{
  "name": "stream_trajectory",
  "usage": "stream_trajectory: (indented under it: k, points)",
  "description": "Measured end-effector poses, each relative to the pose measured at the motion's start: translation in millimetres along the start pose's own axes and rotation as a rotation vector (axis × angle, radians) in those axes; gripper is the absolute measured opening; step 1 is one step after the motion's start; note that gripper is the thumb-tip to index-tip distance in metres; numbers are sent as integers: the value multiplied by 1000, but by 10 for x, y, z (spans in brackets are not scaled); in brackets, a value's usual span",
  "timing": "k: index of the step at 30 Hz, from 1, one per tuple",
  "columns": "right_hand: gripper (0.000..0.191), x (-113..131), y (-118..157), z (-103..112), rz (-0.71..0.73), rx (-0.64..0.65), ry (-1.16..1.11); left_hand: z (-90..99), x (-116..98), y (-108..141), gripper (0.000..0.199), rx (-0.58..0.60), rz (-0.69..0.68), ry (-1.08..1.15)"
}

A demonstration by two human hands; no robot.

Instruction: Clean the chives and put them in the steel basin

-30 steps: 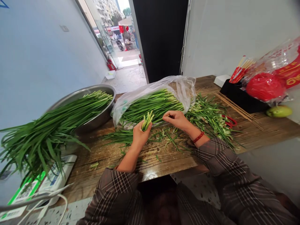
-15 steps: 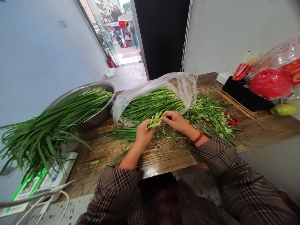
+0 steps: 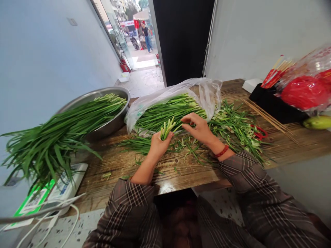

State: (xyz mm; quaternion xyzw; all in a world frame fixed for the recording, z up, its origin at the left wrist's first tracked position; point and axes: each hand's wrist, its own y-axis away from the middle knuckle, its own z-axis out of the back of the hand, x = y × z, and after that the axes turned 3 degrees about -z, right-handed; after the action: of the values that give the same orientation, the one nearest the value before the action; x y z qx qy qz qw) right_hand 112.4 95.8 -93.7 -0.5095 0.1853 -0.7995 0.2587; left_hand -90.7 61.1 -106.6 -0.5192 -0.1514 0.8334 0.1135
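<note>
My left hand [image 3: 159, 145] is closed round a small bunch of garlic chives [image 3: 167, 128], pale cut ends pointing up. One stalk leans out of the bunch toward my right hand [image 3: 198, 129], whose thumb and fingers are apart just beside its tip. Behind both hands, more chives [image 3: 168, 112] lie in a clear plastic bag [image 3: 207, 91]. To the left, a metal basin [image 3: 123, 115] holds a large heap of chives [image 3: 77, 117], leaves hanging over its side. Loose trimmings [image 3: 232, 124] are piled right of my right hand.
The wooden table [image 3: 108, 193] carries a white device with cables [image 3: 69, 182] and a green card [image 3: 33, 199] at left. Right are red-handled scissors [image 3: 260, 132], long sticks [image 3: 271, 120], a black box [image 3: 274, 103], a red plastic bundle [image 3: 305, 91] and a yellow-green fruit [image 3: 318, 122].
My right hand's fingers have parted and lifted slightly from the chive ends. The bunch in my left hand now tilts more upright, with one stalk sticking out to the right.
</note>
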Motion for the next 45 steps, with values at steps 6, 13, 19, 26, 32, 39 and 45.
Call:
stream_trajectory:
  k: [6, 13, 19, 26, 32, 39, 45]
  points:
    - [22, 11, 33, -161, 72, 111, 52, 5, -15, -7, 21, 29, -33, -55]
    - [26, 4, 31, -374, -308, -68, -407, -7, 35, -42, 22, 21, -44, -32]
    - [36, 50, -5, -391, -486, -109, -612, -34, 40, -36, 22, 25, -66, -64]
    - [44, -300, -128, 255, -408, -490, -328, -18, 57, -18, 19, -129, -49, -3]
    - [26, -612, -116, 324, -107, -214, 317, 1, 112, -24, 19, -130, -59, -23]
    - [19, -688, -94, 308, -148, -107, 584, 7, 77, -25, 24, -105, -40, 5]
    - [17, -599, -119, 324, -287, -211, -45, -7, 36, -21, 23, -137, -30, 45]
